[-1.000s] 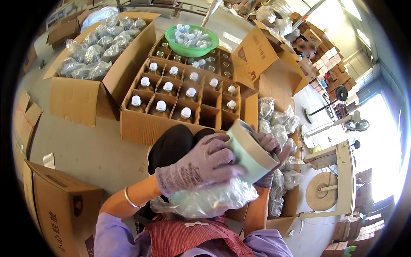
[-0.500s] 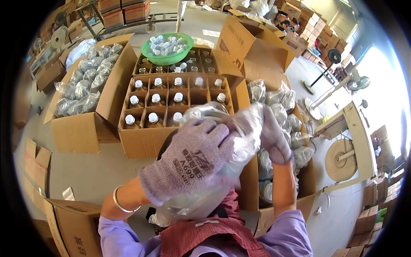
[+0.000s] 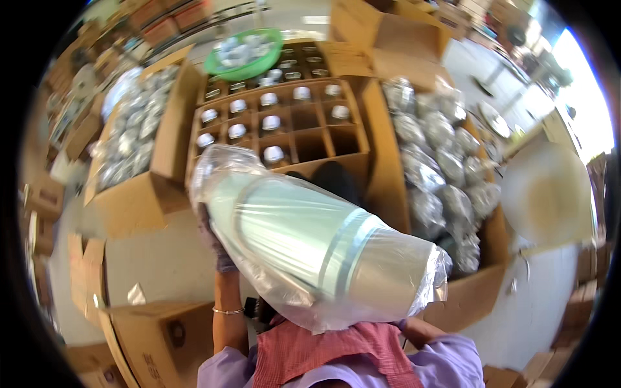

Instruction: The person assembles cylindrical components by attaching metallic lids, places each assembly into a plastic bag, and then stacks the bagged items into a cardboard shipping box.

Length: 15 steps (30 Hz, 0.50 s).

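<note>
A pale green and cream cylinder, wrapped in a clear plastic bag, fills the middle of the view, tilted with its far end up to the left. My left hand, in a grey glove, grips the far left end from behind the bag. A thin bracelet sits on that wrist. My right hand is hidden behind the near end of the bagged cylinder; only its purple sleeve shows. Beyond it stands a divided cardboard box with white-lidded jars in several cells.
A green basin of small items sits behind the divided box. Open cartons of bagged pieces stand to the left and the right. A closed carton lies at lower left, and a pale round disc at the right.
The bagged cylinder has risen toward the camera and turned lengthwise, now covering most of the view. My right hand has slipped out of sight behind it. The view has shifted left.
</note>
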Available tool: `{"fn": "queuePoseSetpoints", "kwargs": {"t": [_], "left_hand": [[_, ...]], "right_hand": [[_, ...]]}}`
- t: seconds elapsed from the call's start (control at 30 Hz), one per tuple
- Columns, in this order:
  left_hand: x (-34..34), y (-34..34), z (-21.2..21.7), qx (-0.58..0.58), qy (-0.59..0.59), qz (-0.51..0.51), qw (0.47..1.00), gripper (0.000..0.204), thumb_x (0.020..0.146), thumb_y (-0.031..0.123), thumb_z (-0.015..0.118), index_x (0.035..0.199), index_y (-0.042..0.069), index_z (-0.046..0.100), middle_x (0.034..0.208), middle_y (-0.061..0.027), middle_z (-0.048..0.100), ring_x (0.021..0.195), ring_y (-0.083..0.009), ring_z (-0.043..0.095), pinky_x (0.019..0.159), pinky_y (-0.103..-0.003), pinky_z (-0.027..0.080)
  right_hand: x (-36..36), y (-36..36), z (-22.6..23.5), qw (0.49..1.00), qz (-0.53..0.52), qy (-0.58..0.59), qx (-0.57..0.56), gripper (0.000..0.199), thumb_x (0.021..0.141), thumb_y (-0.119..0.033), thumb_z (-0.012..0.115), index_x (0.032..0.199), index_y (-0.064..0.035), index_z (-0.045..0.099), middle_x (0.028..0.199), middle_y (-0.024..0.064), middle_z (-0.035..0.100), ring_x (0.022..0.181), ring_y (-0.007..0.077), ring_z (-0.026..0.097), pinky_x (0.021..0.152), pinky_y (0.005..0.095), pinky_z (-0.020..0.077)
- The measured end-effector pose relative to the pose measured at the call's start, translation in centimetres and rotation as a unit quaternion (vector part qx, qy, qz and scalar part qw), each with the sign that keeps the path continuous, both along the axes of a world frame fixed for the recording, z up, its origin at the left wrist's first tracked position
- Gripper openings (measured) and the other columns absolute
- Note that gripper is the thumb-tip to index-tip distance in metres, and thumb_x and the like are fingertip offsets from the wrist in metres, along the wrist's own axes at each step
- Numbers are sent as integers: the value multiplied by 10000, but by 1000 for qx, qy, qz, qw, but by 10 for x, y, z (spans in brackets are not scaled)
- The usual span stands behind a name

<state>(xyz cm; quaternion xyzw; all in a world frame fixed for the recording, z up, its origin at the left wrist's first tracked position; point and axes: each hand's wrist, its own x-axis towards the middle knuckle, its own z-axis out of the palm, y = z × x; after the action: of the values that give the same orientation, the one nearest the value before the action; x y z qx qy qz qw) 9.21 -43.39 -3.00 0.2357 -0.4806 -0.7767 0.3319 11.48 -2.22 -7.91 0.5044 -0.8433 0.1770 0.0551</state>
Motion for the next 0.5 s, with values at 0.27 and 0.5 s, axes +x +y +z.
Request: {"fn": "queuePoseSetpoints", "kwargs": {"t": [0.27,0.5], "left_hand": [[-128,216,112,-31,104,-296,949,531,1061,433,364,1307,-4,540,1123,-127,644,920,-209,657,712,-268,560],[-130,382,56,-124,121,-591,788,623,1025,435,498,1457,-8,423,1365,-129,547,1213,-218,541,1021,-343,436]], "right_hand": [[95,112,63,896,-407,-38,-172,326,864,-184,655,1148,-28,613,1119,131,592,1062,315,573,852,448,502],[172,219,85,673,-687,47,-270,280,888,-203,654,1104,-25,633,1029,103,614,998,293,604,829,442,514]]}}
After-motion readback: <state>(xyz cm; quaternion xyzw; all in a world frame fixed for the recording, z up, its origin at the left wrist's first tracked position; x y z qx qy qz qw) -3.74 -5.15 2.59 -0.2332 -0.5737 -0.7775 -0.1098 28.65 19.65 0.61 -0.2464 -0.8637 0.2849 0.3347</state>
